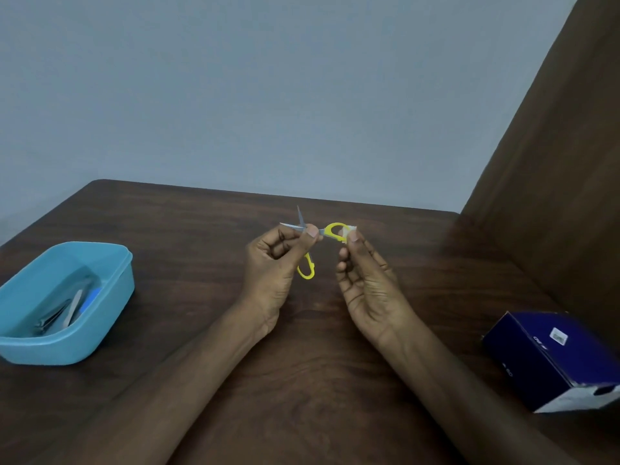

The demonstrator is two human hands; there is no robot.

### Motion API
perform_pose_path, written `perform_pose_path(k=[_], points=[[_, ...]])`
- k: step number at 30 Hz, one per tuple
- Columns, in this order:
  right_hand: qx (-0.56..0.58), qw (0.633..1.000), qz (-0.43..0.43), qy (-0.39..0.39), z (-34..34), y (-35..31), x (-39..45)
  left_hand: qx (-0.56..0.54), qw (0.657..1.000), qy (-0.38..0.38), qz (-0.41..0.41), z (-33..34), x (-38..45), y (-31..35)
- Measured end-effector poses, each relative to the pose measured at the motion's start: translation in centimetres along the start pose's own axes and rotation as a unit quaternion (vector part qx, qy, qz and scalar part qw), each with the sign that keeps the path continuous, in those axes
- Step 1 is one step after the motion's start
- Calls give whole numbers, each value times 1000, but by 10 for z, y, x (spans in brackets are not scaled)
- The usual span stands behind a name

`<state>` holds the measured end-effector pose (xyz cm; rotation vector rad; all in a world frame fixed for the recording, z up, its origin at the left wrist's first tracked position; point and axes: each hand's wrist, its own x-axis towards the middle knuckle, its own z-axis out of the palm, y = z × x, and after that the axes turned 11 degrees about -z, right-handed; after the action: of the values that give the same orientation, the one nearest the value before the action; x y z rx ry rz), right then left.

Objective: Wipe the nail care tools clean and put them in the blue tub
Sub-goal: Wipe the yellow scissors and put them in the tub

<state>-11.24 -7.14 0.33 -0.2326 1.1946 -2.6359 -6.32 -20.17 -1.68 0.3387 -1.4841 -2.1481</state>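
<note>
Small yellow-handled scissors being wiped above the table.

The left hand (278,260) pinches the open scissors (310,245) at the pivot, fingers curled; the right hand (365,280) pinches a white wipe (349,231) against one handle loop. The blue tub (110,297), far left on the table (201,229), holds other tools (62,313). Writing on the dark blue box (550,357) is unreadable.
</note>
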Motion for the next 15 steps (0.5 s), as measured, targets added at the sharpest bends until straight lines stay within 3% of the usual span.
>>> perform_pose_path(k=[8, 15], points=[[17, 999, 20, 42, -1, 6, 0, 56, 998, -11, 28, 3, -2, -4], [0, 998, 58, -17, -1, 3, -1, 90, 994, -32, 45, 4, -5, -5]])
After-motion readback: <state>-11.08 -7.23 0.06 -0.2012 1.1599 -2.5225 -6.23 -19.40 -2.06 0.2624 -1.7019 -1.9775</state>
